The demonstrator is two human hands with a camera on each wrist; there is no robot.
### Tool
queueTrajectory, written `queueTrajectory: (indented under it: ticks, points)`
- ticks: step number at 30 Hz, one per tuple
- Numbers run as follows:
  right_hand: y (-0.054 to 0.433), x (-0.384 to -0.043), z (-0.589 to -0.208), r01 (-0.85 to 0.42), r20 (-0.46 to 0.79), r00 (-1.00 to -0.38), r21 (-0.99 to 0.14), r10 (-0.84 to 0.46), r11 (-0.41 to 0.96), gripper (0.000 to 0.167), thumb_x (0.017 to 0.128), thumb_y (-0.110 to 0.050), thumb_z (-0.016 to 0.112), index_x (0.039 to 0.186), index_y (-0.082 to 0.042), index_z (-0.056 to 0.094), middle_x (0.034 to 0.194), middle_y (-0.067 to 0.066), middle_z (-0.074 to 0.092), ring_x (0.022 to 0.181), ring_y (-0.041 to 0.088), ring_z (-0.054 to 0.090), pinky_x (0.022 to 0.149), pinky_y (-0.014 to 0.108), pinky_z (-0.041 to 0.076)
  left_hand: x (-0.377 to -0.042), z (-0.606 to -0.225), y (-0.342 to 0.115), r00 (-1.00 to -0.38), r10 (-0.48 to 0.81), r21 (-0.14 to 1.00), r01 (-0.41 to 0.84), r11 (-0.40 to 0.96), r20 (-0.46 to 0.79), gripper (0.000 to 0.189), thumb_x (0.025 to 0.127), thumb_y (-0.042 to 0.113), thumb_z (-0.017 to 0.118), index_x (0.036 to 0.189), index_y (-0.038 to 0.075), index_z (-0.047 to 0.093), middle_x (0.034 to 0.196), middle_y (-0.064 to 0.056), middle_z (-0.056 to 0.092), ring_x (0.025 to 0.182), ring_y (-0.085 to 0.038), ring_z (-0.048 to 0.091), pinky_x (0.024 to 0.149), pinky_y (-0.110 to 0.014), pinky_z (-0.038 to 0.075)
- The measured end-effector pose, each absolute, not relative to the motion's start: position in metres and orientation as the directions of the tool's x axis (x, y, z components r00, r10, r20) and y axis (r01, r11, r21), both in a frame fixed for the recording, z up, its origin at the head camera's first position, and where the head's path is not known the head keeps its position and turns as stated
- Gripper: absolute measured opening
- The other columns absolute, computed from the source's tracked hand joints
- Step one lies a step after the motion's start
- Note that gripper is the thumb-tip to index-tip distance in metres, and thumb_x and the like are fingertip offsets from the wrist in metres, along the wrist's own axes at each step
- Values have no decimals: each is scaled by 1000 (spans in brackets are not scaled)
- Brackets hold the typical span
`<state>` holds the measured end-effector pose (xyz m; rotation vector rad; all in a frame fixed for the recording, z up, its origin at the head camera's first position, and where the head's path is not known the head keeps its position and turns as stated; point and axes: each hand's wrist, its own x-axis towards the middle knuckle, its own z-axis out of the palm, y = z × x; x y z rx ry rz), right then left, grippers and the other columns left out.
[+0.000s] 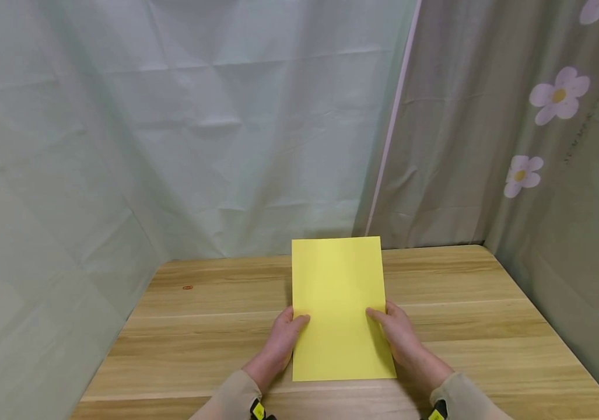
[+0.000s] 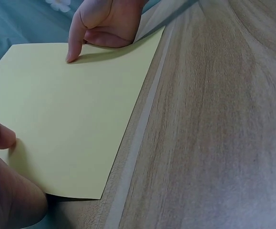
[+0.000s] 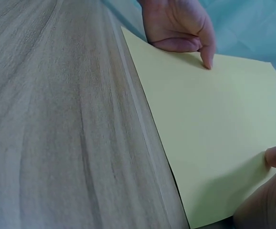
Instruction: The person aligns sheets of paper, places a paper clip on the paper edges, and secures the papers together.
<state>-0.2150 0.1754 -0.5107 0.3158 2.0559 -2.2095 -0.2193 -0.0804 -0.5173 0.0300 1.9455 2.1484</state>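
A plain yellow sheet of paper (image 1: pixel 338 291) is held upright and tilted back over the wooden table, its long sides running away from the person. My left hand (image 1: pixel 280 338) grips its left edge, thumb on the front face and fingers hidden behind. On the opposite edge my right hand (image 1: pixel 401 337) pinches it the same way. The left wrist view shows the sheet (image 2: pixel 76 114) close over the tabletop, with the left thumb (image 2: pixel 4 137) pressing on it. In the right wrist view, the sheet (image 3: pixel 209 124) bows slightly between both hands.
A small red paper clip (image 1: pixel 188 287) lies on the table (image 1: pixel 199 332) at the back left. Pale curtains (image 1: pixel 257 128) hang behind the table and along both sides, with pink flowers (image 1: pixel 559 95) printed on the right. Dark bands with yellow tags (image 1: pixel 259 410) sit at the wrists.
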Motion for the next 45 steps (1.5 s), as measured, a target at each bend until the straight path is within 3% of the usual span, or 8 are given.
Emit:
queueTrajectory:
  ticks: [12, 19, 27, 32, 38, 45]
  points:
    - [175, -212, -513, 183, -188, -980, -981, 71, -63, 38, 102, -13, 61, 134, 7, 55, 103, 14, 70, 86, 25, 67, 74, 36, 57, -220, -516, -84, -969, 205, 984, -159, -83, -139, 43, 101, 12, 52, 139, -8, 46, 106, -14, 68, 89, -20, 65, 77, -32, 54]
    - [175, -210, -510, 188, -191, -980, -980, 48, -65, 38, 103, -14, 60, 135, 6, 55, 105, 15, 70, 88, 25, 67, 74, 37, 57, -221, -507, -99, -981, 178, 982, -47, 180, -79, 54, 99, 14, 60, 144, -10, 44, 132, -23, 59, 116, -30, 58, 98, -42, 49]
    - [175, -210, -511, 191, -194, -980, -980, 49, -61, 38, 103, -14, 60, 135, 6, 54, 105, 15, 70, 87, 26, 67, 73, 38, 57, -223, -502, -128, -974, 222, 923, 116, 366, 34, 49, 102, 9, 59, 145, -10, 45, 132, -22, 59, 124, -38, 55, 103, -52, 46]
    - [175, -210, -510, 193, -196, -980, -979, 44, -59, 38, 103, -14, 60, 135, 6, 54, 105, 15, 69, 87, 26, 67, 73, 37, 57, -229, -507, -148, -974, 204, 791, 203, 578, 102, 50, 103, 15, 59, 148, -4, 48, 142, -23, 55, 135, -41, 48, 113, -56, 36]
    - [176, -211, -511, 190, -193, -980, -980, 48, -54, 37, 103, -12, 60, 134, 7, 55, 103, 14, 70, 87, 24, 67, 74, 35, 57, -232, -513, -171, -950, 230, 532, 310, 788, 213, 54, 100, 19, 65, 147, -4, 49, 144, -26, 53, 135, -48, 45, 112, -62, 32]
    - [176, -210, -510, 195, -198, -979, -979, 49, -59, 37, 103, -13, 60, 134, 6, 55, 102, 13, 70, 86, 24, 67, 73, 35, 56, -239, -522, -202, -967, 202, 364, 245, 898, 152, 64, 102, 33, 62, 153, -1, 42, 154, -30, 40, 143, -51, 31, 114, -72, 18]
